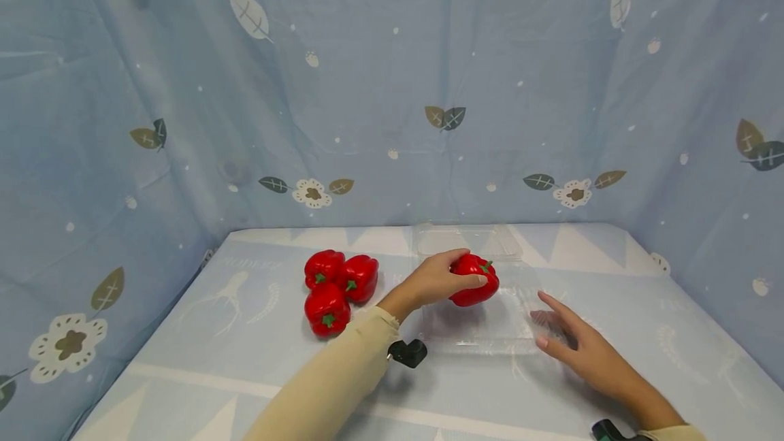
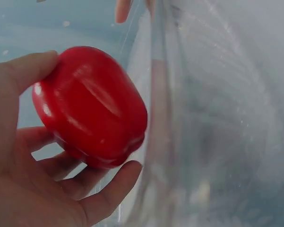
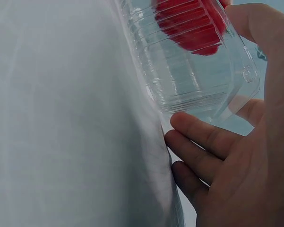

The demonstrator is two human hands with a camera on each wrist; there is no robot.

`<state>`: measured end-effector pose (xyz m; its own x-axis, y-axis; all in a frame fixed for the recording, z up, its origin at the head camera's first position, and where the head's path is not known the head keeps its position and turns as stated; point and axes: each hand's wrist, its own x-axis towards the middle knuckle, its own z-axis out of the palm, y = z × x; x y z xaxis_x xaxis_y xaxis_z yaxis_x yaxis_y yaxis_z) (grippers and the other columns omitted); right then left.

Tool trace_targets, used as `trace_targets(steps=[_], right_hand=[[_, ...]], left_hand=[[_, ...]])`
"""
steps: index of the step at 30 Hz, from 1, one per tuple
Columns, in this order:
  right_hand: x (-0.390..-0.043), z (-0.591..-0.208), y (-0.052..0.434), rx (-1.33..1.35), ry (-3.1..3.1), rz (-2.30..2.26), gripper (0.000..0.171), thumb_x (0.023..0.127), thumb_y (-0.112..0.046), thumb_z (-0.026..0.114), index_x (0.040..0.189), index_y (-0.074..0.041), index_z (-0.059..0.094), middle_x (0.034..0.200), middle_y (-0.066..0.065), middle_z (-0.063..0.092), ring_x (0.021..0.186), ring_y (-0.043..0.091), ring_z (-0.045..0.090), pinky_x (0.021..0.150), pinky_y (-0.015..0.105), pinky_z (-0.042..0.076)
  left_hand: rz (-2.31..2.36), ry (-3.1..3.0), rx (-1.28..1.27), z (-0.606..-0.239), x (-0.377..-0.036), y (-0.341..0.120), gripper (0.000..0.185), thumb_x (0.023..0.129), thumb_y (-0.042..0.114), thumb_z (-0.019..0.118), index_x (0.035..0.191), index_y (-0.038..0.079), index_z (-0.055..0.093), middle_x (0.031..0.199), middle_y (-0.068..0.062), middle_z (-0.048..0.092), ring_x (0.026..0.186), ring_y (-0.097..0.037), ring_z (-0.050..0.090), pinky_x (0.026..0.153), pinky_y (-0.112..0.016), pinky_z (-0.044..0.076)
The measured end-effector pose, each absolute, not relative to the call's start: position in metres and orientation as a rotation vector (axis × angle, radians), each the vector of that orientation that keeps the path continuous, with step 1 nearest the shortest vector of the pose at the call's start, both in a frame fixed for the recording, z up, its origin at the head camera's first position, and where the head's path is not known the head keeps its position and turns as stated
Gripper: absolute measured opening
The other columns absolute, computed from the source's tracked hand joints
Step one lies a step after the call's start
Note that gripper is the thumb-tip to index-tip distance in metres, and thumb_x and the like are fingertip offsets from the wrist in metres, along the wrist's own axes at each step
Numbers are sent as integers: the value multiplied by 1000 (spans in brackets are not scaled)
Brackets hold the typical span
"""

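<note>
Red bell pepper [image 1: 474, 280] gripped in your left hand [image 1: 431, 280] over clear clamshell container [image 1: 490, 332] — right hand [image 1: 578, 346] flat, fingers steadying its edge.

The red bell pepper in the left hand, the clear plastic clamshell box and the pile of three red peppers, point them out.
Red bell pepper in the left hand [image 1: 474, 282], head view, its side.
Clear plastic clamshell box [image 1: 490, 332], head view, front base.
Pile of three red peppers [image 1: 358, 278], head view, right pepper.

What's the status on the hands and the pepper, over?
Left hand grips glossy red bell pepper over clear plastic clamshell box. Right hand open, fingers against box's side. Nothing blocking.
</note>
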<state>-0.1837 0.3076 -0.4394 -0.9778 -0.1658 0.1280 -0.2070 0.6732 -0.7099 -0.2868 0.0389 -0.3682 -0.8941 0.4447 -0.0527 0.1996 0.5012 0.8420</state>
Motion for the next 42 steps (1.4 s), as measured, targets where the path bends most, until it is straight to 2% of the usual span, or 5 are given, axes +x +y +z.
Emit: trace_targets(steps=[8,15,26,31,42], right_hand=[[-184,-439,304,288,-2839,1190,76,90,-48,61,151,-32,19,135,10,54,129,38,42,95,70,28],[-183,-438,305,272,-2846,1196,78,90,-48,60,152,-24,20,135,11,54,130,39,41,95,71,28],[-183,-439,306,270,-2857,1164,76,89,-51,59,151,-29,22,133,7,56,130,37,42,95,71,29],[-183,-439,305,285,-2845,1157,75,89,-49,60,151,-31,22,132,7,57,129,37,43,95,70,29],[-183,-439,305,287,-2846,1155,76,89,-49,60,151,-24,24,132,8,57,128,37,45,95,69,30]], left_hand=[[1287,2491,568,-371,-294,47,71,78,48,73,140,25,47,118,5,57,106,-16,53,73,-33,54],[1178,2621,674,-369,-295,60,70,77,45,75,138,27,48,120,7,57,107,-14,53,73,-28,53],[1064,2780,597,-366,-296,75,66,73,38,81,129,19,51,115,4,60,103,-15,55,74,-28,54],[947,2856,588,-365,-292,81,66,72,43,80,129,21,53,113,2,56,102,-15,53,71,-28,54],[575,2987,629,-367,-285,96,68,73,56,73,130,24,54,113,2,55,100,-15,53,72,-30,54]])
